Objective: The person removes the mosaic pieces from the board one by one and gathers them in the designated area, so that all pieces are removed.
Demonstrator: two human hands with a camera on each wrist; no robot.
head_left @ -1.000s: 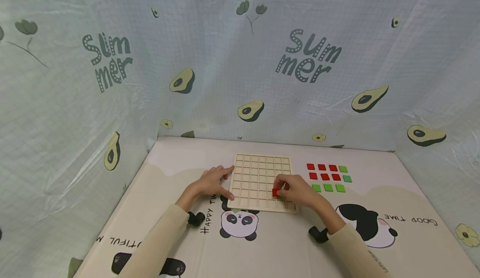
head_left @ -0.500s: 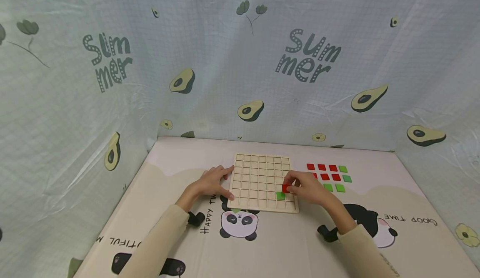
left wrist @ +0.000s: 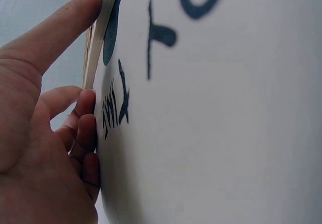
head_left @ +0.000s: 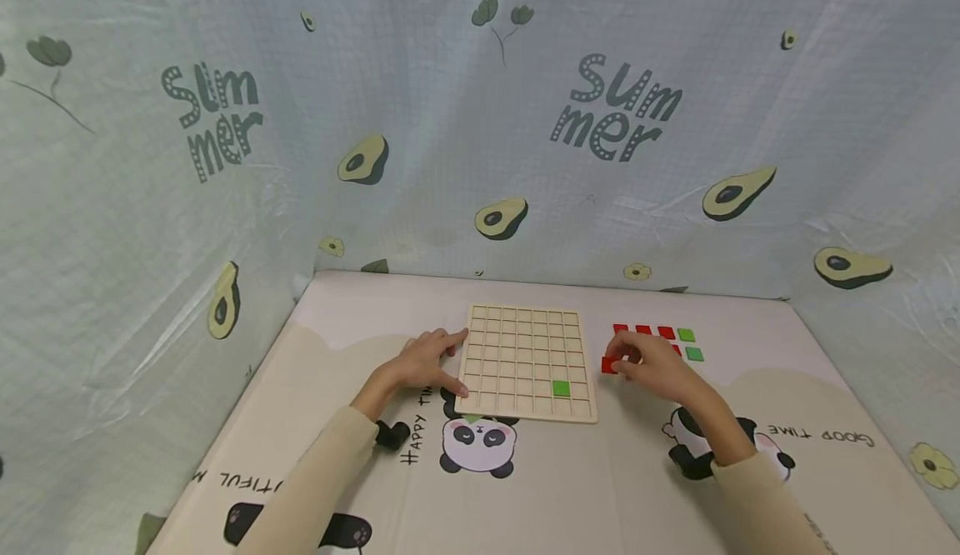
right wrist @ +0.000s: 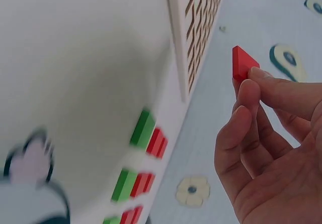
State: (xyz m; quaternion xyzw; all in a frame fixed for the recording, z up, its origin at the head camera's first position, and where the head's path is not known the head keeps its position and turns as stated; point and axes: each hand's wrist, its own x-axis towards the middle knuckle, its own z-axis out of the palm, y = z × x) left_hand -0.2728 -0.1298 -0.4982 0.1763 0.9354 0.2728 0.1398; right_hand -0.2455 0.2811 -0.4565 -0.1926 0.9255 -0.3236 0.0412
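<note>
The wooden grid board (head_left: 510, 361) lies flat on the table. At its left edge rests my left hand (head_left: 423, 362), thumb and index finger spread along the side; the left wrist view shows the thumb (left wrist: 60, 30) against the rim and the other fingers bent by the table. One green square tile (head_left: 561, 388) sits in a cell near the board's lower right. Off the board's right side, my right hand (head_left: 654, 365) pinches a red square tile (right wrist: 243, 63) between thumb and fingertips, held above the tabletop.
Rows of loose red tiles (head_left: 666, 332) and green tiles (head_left: 694, 354) lie right of the board, partly hidden by the right hand. In the right wrist view, green tiles (right wrist: 143, 128) stand out at the near ends of the rows. A patterned curtain (head_left: 480, 122) surrounds the table.
My right hand has moved right with the red tile, from over the board to beside the loose tiles. The green tile in the grid is now uncovered. The left hand has stayed put.
</note>
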